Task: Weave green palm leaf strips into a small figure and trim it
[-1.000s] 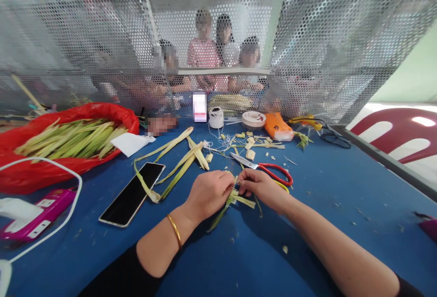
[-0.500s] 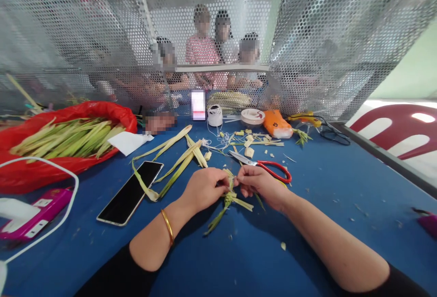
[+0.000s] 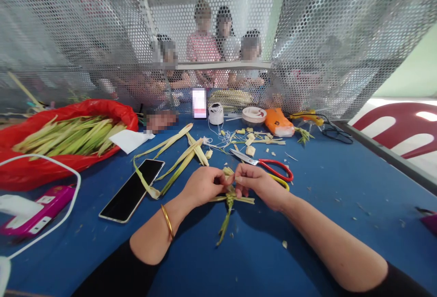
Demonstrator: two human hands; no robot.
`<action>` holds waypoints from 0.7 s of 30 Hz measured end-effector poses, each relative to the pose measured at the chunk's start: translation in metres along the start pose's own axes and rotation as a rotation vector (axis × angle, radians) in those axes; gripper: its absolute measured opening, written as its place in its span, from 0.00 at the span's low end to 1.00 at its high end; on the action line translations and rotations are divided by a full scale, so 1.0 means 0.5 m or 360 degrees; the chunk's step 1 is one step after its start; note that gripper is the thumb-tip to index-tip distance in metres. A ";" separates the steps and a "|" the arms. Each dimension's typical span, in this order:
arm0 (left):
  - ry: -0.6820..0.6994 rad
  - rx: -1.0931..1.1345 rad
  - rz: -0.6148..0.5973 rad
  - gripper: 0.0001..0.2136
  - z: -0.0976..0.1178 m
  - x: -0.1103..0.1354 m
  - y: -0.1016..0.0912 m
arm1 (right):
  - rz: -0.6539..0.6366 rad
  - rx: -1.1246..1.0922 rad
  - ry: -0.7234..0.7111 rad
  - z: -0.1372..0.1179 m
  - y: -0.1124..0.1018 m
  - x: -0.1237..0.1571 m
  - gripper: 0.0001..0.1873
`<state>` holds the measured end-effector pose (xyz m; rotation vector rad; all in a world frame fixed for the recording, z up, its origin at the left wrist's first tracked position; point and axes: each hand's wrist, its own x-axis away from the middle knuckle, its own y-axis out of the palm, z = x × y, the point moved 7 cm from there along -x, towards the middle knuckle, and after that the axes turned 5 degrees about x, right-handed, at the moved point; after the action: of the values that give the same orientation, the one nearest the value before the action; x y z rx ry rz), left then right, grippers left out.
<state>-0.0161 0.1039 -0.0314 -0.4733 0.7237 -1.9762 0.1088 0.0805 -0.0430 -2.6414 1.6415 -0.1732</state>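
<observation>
A small figure of knotted and plaited leaf strips (image 3: 229, 202) lies on the blue table between my hands, its braided tail pointing towards me and loose ends sticking out sideways. My left hand (image 3: 206, 185) is closed, thumb and fingers pinching its upper part. Close against it, my right hand (image 3: 254, 183) is closed too, thumb and forefinger pressed together at the same spot; what they pinch is too small to make out. Scissors (image 3: 269, 167) with red and yellow handles lie just beyond my right hand. Pale green leaf strips (image 3: 180, 165) are spread beyond my left hand.
A red plastic bag (image 3: 116, 106) of leaves, a phone (image 3: 131, 192) and a purple power strip (image 3: 44, 210) lie left. Behind are a string spool (image 3: 215, 114), tape roll (image 3: 254, 115), orange packet (image 3: 279, 123) and perforated metal screen (image 3: 218, 24), with several people beyond.
The leaf figure has turned so its tail points more straight towards me. My fingertips have come together over its upper part. The view has shifted slightly.
</observation>
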 end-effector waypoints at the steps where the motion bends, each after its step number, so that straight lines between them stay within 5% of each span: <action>1: -0.0001 0.0005 -0.0001 0.03 0.000 0.000 0.000 | -0.0005 0.0007 0.0016 0.004 0.005 -0.001 0.12; 10: -0.0102 0.0144 -0.0077 0.05 -0.018 -0.003 0.007 | -0.0014 0.0942 0.0020 0.009 -0.012 0.009 0.09; 16: -0.0080 0.0904 -0.0129 0.08 0.001 -0.003 0.034 | 0.0023 0.1041 -0.0016 0.004 -0.011 0.010 0.09; 21: -0.0160 0.0892 -0.0172 0.08 0.005 0.001 0.046 | 0.0019 0.1001 -0.0027 0.005 -0.011 0.010 0.09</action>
<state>0.0000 0.0941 -0.0447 -0.2697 0.0647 -2.1271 0.1164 0.0785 -0.0447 -2.1442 1.3106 -0.5596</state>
